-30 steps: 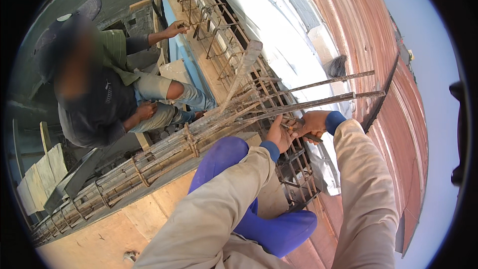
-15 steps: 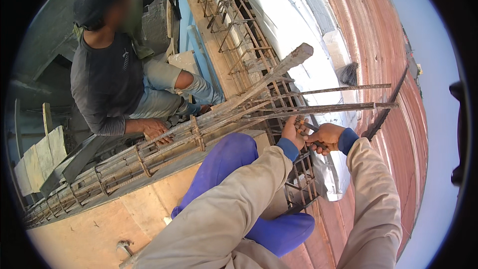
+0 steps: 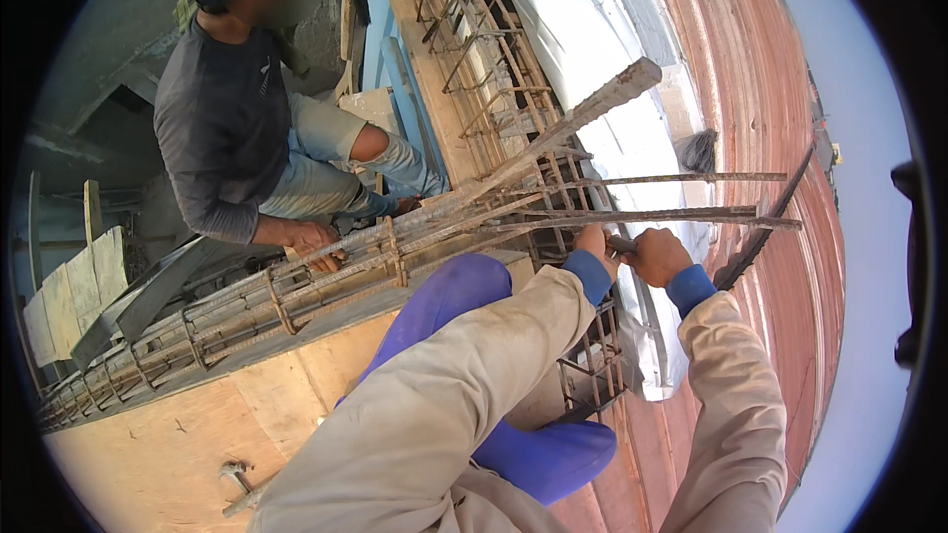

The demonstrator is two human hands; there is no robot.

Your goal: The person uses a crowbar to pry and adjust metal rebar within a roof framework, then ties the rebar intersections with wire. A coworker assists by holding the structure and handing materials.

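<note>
Both my hands are close together just under the jutting rebar ends (image 3: 691,215). My right hand (image 3: 658,257) is closed round a short, dark rod-like tool (image 3: 621,245), whose kind I cannot make out. Beside it, my left hand (image 3: 592,245) is closed at the tool's other end, its fingers partly hidden by the bars and its own back. A long rebar cage (image 3: 279,304) tied with square stirrups runs from the lower left towards my hands. It crosses another cage (image 3: 484,59) running up the picture.
A co-worker (image 3: 232,128) sits at the left, one hand (image 3: 314,242) on the cage. A hammer (image 3: 235,479) lies on the plywood (image 3: 197,444). Silver sheeting (image 3: 583,49) and a reddish corrugated roof (image 3: 731,69) lie to the right. My bent knee (image 3: 464,286) is beside the cage.
My hands have turned and drawn up closer to the bars, and the left fingers have closed. The view has shifted slightly; the co-worker's hand stays on the cage.
</note>
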